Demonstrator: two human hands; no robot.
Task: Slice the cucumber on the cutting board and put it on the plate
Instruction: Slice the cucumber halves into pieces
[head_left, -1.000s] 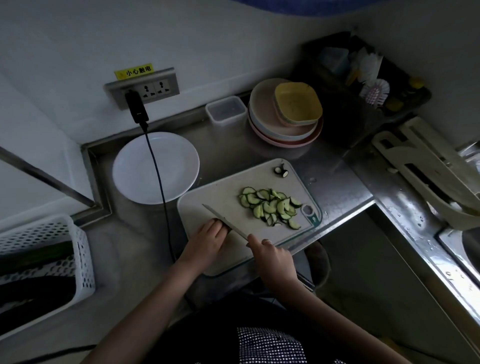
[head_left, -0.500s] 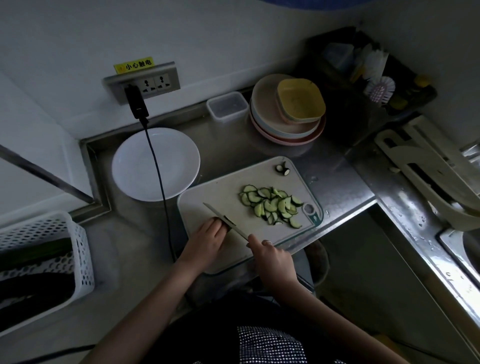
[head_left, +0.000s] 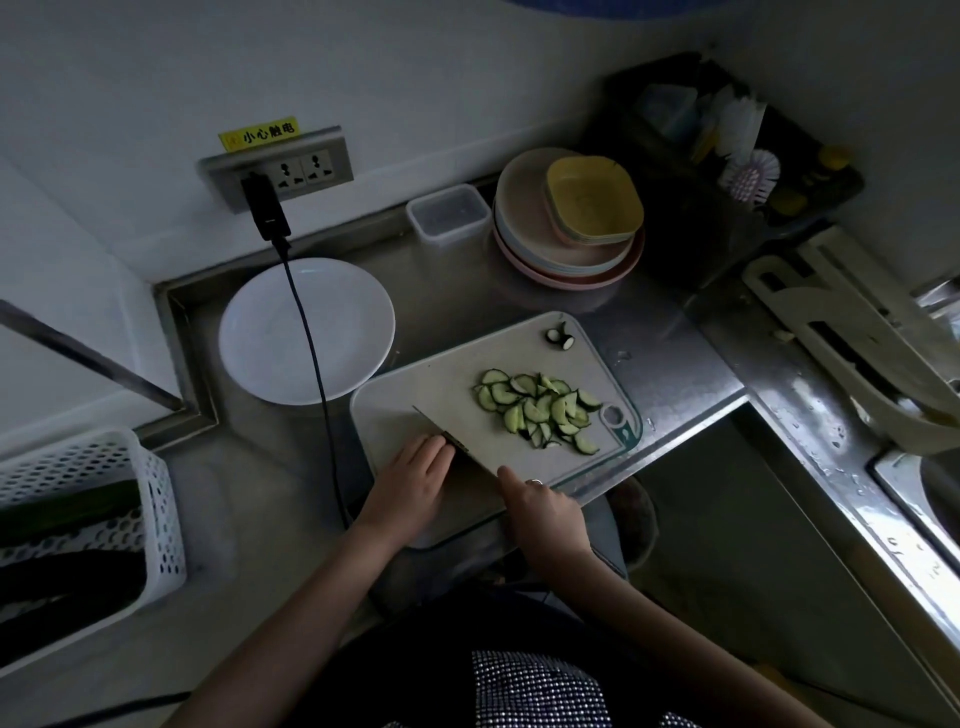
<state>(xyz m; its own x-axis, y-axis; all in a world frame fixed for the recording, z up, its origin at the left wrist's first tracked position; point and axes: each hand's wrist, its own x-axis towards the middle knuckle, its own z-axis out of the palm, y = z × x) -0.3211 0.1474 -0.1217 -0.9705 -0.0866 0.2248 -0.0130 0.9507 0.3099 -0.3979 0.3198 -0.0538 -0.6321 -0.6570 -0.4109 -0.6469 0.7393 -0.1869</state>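
We see the right hand gripping one knife; the left hand lies flat, seemingly covering cucumber, beside one pile of slices.

Green half-moon cucumber slices lie heaped on the pale cutting board's right half; the white plate, bare, sits just beside its far-left corner.

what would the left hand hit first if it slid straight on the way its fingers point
Probably the knife blade lying right at the left hand's fingertips on the cutting board; beyond it, the white plate.
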